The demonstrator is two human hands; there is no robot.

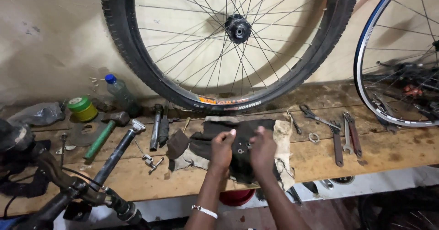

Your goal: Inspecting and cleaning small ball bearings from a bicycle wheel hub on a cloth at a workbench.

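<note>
Both of my hands rest on a dark, dirty cloth (247, 134) spread over the front of a wooden workbench (320, 159). My left hand (222, 148) is curled, fingers pinched near a small metal ring part (240, 151) lying on the cloth. My right hand (263, 150) sits beside it, fingers bent over the same spot; whether it grips anything I cannot make out. A bracelet (204, 211) circles my left wrist.
A large bicycle wheel (228, 42) leans on the wall behind; another wheel (402, 65) stands at right. A hammer (106, 130), green tape roll (82, 108), bottle (118, 91), scissors (315, 116) and wrenches (347, 138) lie about. Handlebars (68, 184) jut in at left.
</note>
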